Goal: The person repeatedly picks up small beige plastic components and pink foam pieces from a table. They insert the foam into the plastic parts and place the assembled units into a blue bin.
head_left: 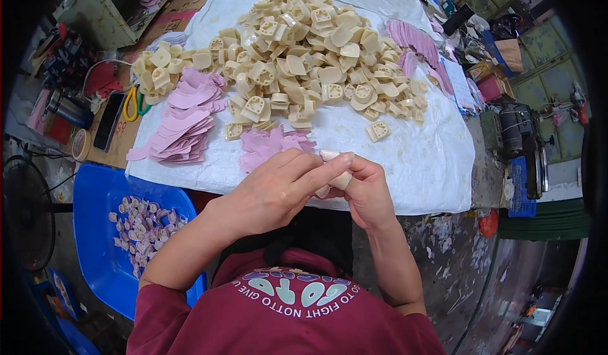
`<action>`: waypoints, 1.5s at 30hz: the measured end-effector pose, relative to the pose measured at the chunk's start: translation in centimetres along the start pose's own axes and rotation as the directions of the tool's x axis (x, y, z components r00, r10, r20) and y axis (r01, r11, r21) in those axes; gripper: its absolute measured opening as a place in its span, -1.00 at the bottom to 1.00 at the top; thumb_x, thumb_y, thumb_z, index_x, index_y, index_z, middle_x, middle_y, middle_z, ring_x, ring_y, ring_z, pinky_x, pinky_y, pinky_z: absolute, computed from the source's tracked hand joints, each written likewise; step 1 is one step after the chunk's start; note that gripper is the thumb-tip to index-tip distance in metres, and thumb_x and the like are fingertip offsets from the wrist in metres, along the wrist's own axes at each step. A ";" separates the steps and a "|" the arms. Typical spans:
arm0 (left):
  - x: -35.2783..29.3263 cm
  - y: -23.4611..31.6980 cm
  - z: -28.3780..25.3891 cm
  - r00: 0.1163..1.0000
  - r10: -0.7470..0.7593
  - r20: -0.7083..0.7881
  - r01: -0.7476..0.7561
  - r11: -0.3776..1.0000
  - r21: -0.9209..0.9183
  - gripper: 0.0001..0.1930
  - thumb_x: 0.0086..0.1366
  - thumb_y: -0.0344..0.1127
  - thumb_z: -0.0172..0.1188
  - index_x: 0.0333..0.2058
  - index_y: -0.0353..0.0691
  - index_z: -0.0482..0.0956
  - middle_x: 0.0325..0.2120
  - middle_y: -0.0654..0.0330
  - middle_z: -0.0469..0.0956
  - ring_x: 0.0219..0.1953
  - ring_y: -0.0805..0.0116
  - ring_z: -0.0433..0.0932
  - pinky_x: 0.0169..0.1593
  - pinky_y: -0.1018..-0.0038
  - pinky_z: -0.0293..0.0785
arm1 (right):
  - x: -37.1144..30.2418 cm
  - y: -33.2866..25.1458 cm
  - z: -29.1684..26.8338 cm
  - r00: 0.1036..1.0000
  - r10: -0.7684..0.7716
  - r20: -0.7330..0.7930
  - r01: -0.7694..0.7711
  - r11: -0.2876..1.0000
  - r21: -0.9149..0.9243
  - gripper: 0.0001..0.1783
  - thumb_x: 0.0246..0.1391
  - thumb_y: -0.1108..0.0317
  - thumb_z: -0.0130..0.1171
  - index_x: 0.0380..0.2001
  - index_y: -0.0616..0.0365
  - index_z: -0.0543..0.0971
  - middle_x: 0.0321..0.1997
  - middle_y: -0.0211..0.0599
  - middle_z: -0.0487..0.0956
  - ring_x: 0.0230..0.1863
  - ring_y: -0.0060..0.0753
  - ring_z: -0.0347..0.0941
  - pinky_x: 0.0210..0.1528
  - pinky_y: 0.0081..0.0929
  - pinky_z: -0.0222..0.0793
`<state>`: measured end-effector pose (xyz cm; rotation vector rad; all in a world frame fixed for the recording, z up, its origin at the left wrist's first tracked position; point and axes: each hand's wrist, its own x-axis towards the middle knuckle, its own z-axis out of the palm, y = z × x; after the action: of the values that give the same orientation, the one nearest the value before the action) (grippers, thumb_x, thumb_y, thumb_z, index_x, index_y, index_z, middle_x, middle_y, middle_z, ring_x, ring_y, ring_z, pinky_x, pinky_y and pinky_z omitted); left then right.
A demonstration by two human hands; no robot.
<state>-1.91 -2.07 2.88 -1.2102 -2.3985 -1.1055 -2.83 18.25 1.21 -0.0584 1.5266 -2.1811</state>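
Note:
Close in front of me, at the table's near edge, both my hands meet around a cream plastic shoe heel (342, 180). My left hand (269, 190) reaches over it from the left, its fingers hiding much of the piece. My right hand (370, 193) grips it from the right between thumb and fingers. Whether a covering lies on it is hard to make out. Just beyond my left hand lie loose pink cover pieces (269, 145). A large heap of cream heels (297, 57) fills the middle of the white cloth (437, 165).
Left of the heap is a stack of pink cover pieces (183, 120). A blue basin (95, 228) with small pink-and-cream pieces stands lower left. A phone (109, 122), tape roll (81, 145) and yellow-handled scissors (131, 105) lie at left; a dark machine (519, 133) stands right.

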 end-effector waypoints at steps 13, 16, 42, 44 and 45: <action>0.2 0.7 -1.4 0.971 -0.241 -0.007 0.241 0.971 -0.010 -0.57 -0.12 -0.31 0.39 -0.24 -0.24 0.46 -0.45 0.09 0.50 -0.38 0.06 0.52 -0.32 0.27 0.43 | -0.8 -0.2 0.9 0.960 -0.280 -0.007 0.268 0.928 -0.259 -0.82 0.14 0.47 0.13 -0.21 0.32 0.59 -0.32 -0.43 0.59 -0.32 -0.68 0.46 -0.27 -0.67 0.40; 0.3 0.4 -0.4 0.957 -0.267 -0.114 0.249 0.956 -0.153 -0.60 -0.11 -0.29 0.40 -0.29 -0.24 0.45 -0.52 0.10 0.47 -0.44 0.07 0.51 -0.38 0.29 0.42 | -0.3 0.0 0.1 0.982 -0.190 0.008 0.190 0.982 0.001 -0.82 0.15 0.44 0.12 -0.21 0.30 0.58 -0.33 -0.45 0.59 -0.31 -0.72 0.43 -0.26 -0.70 0.36; 1.2 1.3 4.8 0.759 -0.486 -0.434 0.492 0.864 -0.108 -0.64 -0.07 -0.25 0.41 -0.44 -0.29 0.40 -0.69 0.09 0.47 -0.65 0.21 0.53 -0.58 0.38 0.41 | 0.5 1.5 1.3 0.921 -0.323 -0.217 0.282 0.938 -0.201 -0.76 0.23 0.37 0.04 -0.11 0.27 0.55 -0.26 -0.40 0.58 -0.30 -0.68 0.45 -0.29 -0.69 0.35; 1.4 1.4 4.4 0.707 -0.587 -0.395 0.539 0.808 -0.237 -0.63 -0.09 -0.29 0.44 -0.42 -0.33 0.44 -0.61 0.08 0.53 -0.60 0.31 0.56 -0.52 0.45 0.46 | 0.5 0.6 1.8 0.956 -0.201 -0.213 0.210 0.977 0.022 -0.74 0.23 0.40 0.02 -0.07 0.29 0.53 -0.24 -0.42 0.57 -0.30 -0.70 0.43 -0.29 -0.70 0.34; 1.4 1.4 4.1 0.678 -0.633 -0.372 0.561 0.774 -0.295 -0.63 -0.10 -0.31 0.45 -0.41 -0.34 0.45 -0.57 0.07 0.55 -0.57 0.37 0.58 -0.49 0.49 0.49 | 0.6 0.2 2.1 0.971 -0.140 -0.196 0.168 0.977 0.135 -0.73 0.23 0.42 0.01 -0.06 0.29 0.52 -0.24 -0.42 0.57 -0.30 -0.71 0.42 -0.28 -0.70 0.33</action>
<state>-1.23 2.26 1.48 -0.0893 -2.3854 -1.5696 -2.65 16.16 1.66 0.0804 1.4929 -2.4799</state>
